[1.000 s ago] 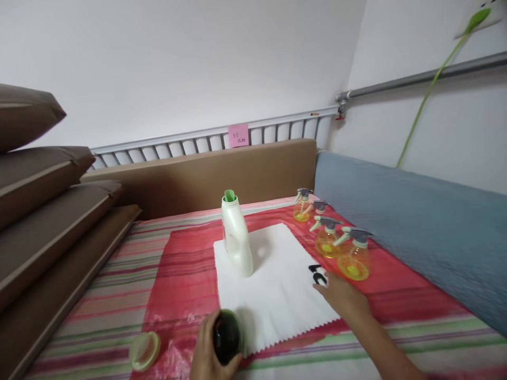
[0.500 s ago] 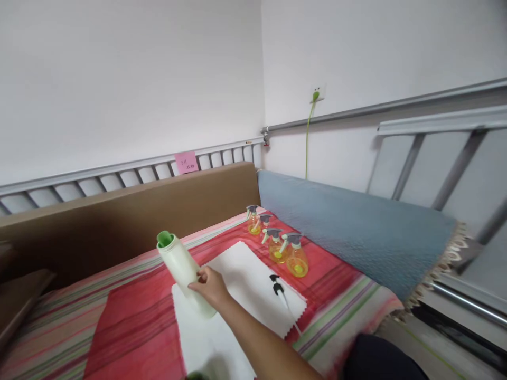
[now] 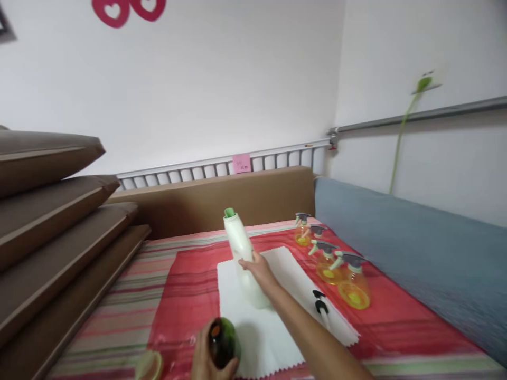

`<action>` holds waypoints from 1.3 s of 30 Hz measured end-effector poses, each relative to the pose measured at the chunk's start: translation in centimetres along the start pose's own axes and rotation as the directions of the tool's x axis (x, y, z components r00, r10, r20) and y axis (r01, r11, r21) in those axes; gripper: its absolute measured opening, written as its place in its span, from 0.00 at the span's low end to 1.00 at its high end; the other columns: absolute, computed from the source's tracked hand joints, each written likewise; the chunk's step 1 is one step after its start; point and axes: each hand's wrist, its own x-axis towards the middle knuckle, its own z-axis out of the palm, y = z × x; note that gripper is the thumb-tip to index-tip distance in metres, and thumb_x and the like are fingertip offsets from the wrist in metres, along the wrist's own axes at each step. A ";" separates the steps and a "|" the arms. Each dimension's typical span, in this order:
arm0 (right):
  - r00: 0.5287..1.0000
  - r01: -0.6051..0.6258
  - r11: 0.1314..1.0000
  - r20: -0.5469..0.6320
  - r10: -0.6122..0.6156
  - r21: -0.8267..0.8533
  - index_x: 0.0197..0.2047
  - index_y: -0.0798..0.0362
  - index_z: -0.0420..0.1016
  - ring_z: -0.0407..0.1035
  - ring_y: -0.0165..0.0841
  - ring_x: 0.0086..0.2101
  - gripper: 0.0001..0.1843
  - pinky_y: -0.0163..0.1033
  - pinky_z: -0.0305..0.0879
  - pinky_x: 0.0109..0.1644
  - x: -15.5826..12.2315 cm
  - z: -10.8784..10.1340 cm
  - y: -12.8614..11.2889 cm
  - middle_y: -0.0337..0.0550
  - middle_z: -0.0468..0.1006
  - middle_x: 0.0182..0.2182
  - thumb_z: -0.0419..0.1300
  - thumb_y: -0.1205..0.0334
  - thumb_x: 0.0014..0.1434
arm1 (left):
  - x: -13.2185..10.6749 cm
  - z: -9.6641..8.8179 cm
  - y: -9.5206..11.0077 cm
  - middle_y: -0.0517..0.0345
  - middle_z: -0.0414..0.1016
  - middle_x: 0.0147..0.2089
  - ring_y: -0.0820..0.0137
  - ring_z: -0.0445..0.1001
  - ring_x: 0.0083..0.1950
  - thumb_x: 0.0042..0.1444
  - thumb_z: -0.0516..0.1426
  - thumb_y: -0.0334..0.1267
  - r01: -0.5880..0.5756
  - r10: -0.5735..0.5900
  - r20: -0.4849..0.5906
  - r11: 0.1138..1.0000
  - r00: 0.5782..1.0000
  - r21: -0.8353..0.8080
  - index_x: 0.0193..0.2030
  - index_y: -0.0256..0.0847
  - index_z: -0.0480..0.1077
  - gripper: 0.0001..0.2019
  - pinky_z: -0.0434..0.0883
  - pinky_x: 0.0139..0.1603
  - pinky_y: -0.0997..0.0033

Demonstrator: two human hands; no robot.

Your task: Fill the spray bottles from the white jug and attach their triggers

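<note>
Right hand (image 3: 262, 272) moved onto jug (image 3: 238, 241), clasping it mouth up, axis leaning left; left hand (image 3: 205, 356) holds bottle (image 3: 223, 342)

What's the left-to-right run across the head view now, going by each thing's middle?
Stack of cushions → pale lid → dark container, in the left hand → white jug, held by the right hand → black pump head → nearest spray bottle → blue cover.

1. Pink note (image 3: 241, 163), on the front of the radiator (image 3: 282, 160), near its mid-length: dark handwriting, too small and blurred for me to read.
2. Elsewhere around the radiator: nothing legible.
</note>
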 end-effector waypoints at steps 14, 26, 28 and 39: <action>0.935 -0.118 0.901 0.259 0.243 -0.418 0.26 0.50 0.68 0.63 0.33 0.22 0.18 0.36 0.59 0.28 -13.2 -17.3 -5.7 0.35 0.66 0.16 0.58 0.42 0.48 | -0.4 2.5 1.7 0.46 0.65 0.53 0.58 0.67 0.54 0.40 0.59 0.35 -0.004 -0.078 0.247 0.949 0.966 0.316 0.59 0.36 0.55 0.36 0.64 0.55 0.62; 0.839 0.158 0.653 0.449 0.306 -0.741 0.32 0.53 0.71 0.70 0.36 0.28 0.23 0.35 0.62 0.24 -13.0 -15.9 -7.0 0.45 0.76 0.30 0.50 0.40 0.55 | -0.5 2.2 2.9 0.51 0.63 0.55 0.59 0.64 0.55 0.39 0.61 0.35 0.004 -0.122 0.293 0.927 0.948 0.374 0.59 0.45 0.54 0.38 0.60 0.55 0.64; 0.833 0.221 0.614 0.475 0.285 -0.758 0.35 0.53 0.73 0.72 0.39 0.33 0.24 0.37 0.64 0.29 -12.6 -15.2 -7.5 0.46 0.78 0.35 0.50 0.41 0.56 | -0.5 2.2 2.9 0.50 0.63 0.55 0.58 0.64 0.55 0.38 0.61 0.34 0.005 -0.125 0.297 0.926 0.947 0.377 0.59 0.45 0.54 0.38 0.60 0.55 0.64; 0.830 0.423 0.404 0.526 0.186 -0.811 0.33 0.46 0.76 0.73 0.38 0.34 0.18 0.37 0.64 0.36 -10.8 -13.4 -8.4 0.39 0.81 0.33 0.53 0.44 0.57 | -0.5 2.2 3.0 0.52 0.63 0.52 0.59 0.64 0.52 0.39 0.60 0.35 -0.012 -0.119 0.309 0.920 0.943 0.393 0.58 0.47 0.54 0.36 0.59 0.52 0.64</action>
